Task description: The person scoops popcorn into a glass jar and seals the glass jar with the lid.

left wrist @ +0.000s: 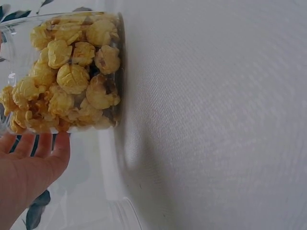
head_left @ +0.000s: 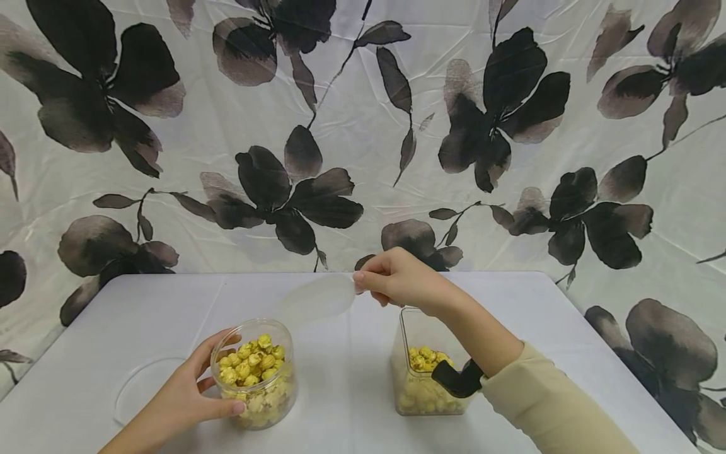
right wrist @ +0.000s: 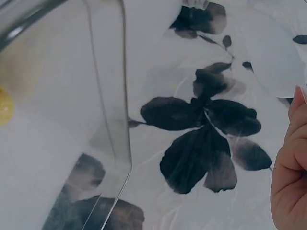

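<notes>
My left hand (head_left: 195, 391) grips a clear round jar (head_left: 266, 410) on the table, fingers behind it and thumb in front. Yellow popcorn (head_left: 252, 362) shows through its open top, and its wall is seen close up in the left wrist view. My right hand (head_left: 403, 277) pinches the edge of a thin, rounded, translucent white sheet (head_left: 323, 299). This sheet hangs in the air behind and to the right of the jar, its left side faint. Below the right forearm stands a clear square container (head_left: 416, 403) with popcorn inside, partly covered by the wrist.
Left of the jar, a clear round lid (head_left: 127, 384) lies on the white tabletop (head_left: 351, 403), partly behind the left forearm. A black wrist mount (head_left: 456, 378) overlaps the square container. Behind the table hangs a floral cloth (head_left: 363, 126).
</notes>
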`<state>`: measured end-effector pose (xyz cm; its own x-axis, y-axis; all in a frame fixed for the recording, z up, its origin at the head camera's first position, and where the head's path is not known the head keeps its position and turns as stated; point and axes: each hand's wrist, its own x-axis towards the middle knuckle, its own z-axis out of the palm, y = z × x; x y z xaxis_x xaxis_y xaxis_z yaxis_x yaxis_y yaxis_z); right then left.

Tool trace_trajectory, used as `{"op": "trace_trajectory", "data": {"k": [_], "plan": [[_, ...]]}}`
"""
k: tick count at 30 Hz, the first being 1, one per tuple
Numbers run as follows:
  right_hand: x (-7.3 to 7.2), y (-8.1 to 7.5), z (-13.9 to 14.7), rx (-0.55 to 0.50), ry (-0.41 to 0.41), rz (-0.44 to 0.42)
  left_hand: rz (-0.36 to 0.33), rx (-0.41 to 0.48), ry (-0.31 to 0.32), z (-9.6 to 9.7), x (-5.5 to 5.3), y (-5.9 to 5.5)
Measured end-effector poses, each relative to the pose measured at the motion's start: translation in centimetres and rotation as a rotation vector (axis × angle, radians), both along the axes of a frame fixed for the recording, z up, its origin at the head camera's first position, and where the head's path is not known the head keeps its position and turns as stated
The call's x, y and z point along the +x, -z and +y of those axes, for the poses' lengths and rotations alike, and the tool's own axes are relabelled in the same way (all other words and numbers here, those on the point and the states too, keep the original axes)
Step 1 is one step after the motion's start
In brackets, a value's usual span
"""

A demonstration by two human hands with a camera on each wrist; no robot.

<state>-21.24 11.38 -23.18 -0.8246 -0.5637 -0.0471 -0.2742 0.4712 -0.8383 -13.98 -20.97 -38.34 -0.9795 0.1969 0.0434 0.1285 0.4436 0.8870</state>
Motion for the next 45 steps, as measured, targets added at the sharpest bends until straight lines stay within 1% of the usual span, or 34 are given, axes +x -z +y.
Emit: {"op": "trace_trajectory", "data": {"k": [5, 8, 13, 17, 20, 22, 26, 29, 32, 36, 41, 43, 45], "plan": [[-0.3, 0.1, 1.3, -0.060, 0.000, -0.072, -0.017, 0.005, 0.000, 0.1, 0.0, -0.1], [-0.5, 0.2, 2.1, -0.096, -0.009, -0.094, -0.017, -0.004, -0.006, 0.1, 0.0, -0.1], [-0.6, 0.2, 3.3, -0.134, -0.001, -0.111, -0.006, 0.013, 0.002, 0.1, 0.1, -0.2], [-0.6, 0.1, 4.2, -0.145, 0.008, -0.115, -0.015, 0.025, 0.006, 0.1, 0.1, -0.4], [-0.6, 0.1, 4.9, -0.156, 0.006, -0.121, -0.021, 0.019, 0.010, 0.0, 0.1, -0.6], [-0.6, 0.1, 5.4, -0.166, 0.007, -0.130, -0.010, 0.007, 0.016, -0.1, 0.1, -0.6], [-0.6, 0.2, 6.6, -0.182, 0.017, -0.162, 0.039, -0.026, 0.030, -0.6, 0.2, -0.9], [-0.6, 0.2, 7.6, -0.198, 0.024, -0.193, 0.103, -0.031, 0.038, -1.0, 0.2, -1.3], [-0.6, 0.1, 8.6, -0.221, 0.026, -0.212, 0.183, -0.015, 0.049, -1.3, 0.3, -2.0], [-0.5, 0.0, 9.8, -0.254, 0.016, -0.223, 0.267, 0.036, 0.082, -1.3, 0.3, -3.3], [-0.4, 0.0, 11.1, -0.274, -0.004, -0.222, 0.318, 0.088, 0.117, -1.0, 0.4, -4.9], [-0.3, 0.0, 11.6, -0.275, -0.010, -0.226, 0.318, 0.097, 0.116, -0.7, 0.4, -5.4], [-0.3, 0.1, 12.1, -0.276, -0.022, -0.223, 0.313, 0.100, 0.098, -0.3, 0.6, -5.7]]}}
